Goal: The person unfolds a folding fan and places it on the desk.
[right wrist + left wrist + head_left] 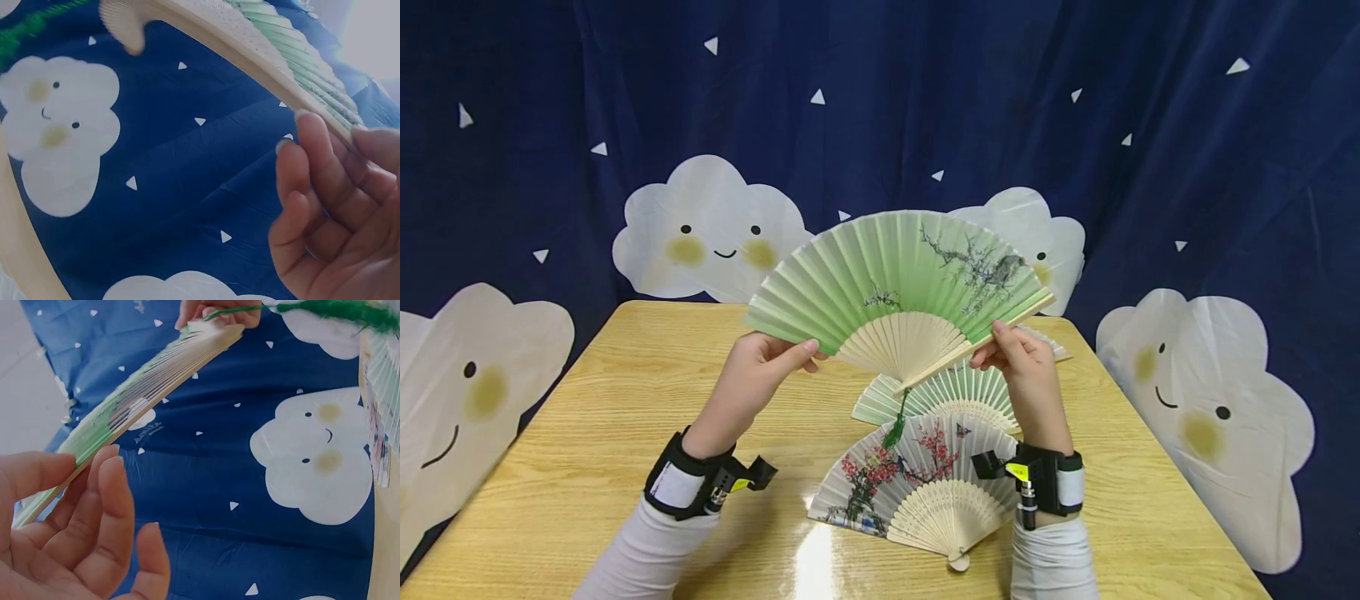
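Note:
A green folding fan [880, 267] with a dark branch print is spread wide, held up above the table. My left hand [760, 375] pinches its left edge between thumb and fingers; the left wrist view shows the same pinch on the fan's edge [94, 447]. On the other side my right hand [1022, 367] pinches the wooden outer rib [250, 69], thumb against fingers. A green tassel [895, 429] hangs from the fan's pivot. Beneath it, a white fan with red blossoms [917, 467] lies open on the table, partly over a pale green fan [955, 392].
The wooden table [587, 433] carries the two lying fans right of its middle. Part of another pale fan edge [1048, 342] shows behind my right hand. A dark blue curtain [880, 100] with white clouds and triangles surrounds the table's back and sides.

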{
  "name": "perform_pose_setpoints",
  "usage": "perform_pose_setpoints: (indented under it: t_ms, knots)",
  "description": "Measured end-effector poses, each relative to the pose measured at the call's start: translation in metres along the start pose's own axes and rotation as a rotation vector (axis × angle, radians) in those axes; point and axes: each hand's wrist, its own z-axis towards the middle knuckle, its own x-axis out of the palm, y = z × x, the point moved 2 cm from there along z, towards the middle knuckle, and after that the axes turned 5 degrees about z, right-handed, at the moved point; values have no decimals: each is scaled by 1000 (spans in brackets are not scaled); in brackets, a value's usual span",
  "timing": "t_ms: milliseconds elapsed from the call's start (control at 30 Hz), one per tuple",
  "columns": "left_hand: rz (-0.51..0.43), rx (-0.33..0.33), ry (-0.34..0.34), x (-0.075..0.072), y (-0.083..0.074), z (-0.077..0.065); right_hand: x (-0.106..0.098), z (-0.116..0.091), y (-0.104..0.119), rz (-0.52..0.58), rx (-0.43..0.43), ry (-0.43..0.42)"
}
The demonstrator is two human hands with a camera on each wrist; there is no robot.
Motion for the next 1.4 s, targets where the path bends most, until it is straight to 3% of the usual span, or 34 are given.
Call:
perform_pose_setpoints:
  t_ms: [333, 467, 733, 933, 1133, 1400]
  knots:
    - [-140, -43, -61, -4, 7, 4, 3, 3, -2, 230, -52, 19]
    - [-199, -76, -93, -6, 10, 6, 8, 5, -7, 333, -50, -12]
    - [-367, -157, -107, -13, 20, 10, 19, 8, -17, 420, 31, -88]
    - [-426, -236, -101, -21, 34, 17, 33, 9, -31, 442, 103, -168]
    - [-449, -343, -67, -41, 58, 25, 52, 9, -55, 464, 236, -233]
    - [-421, -414, 6, -88, 96, 24, 81, 2, -93, 558, 450, -284]
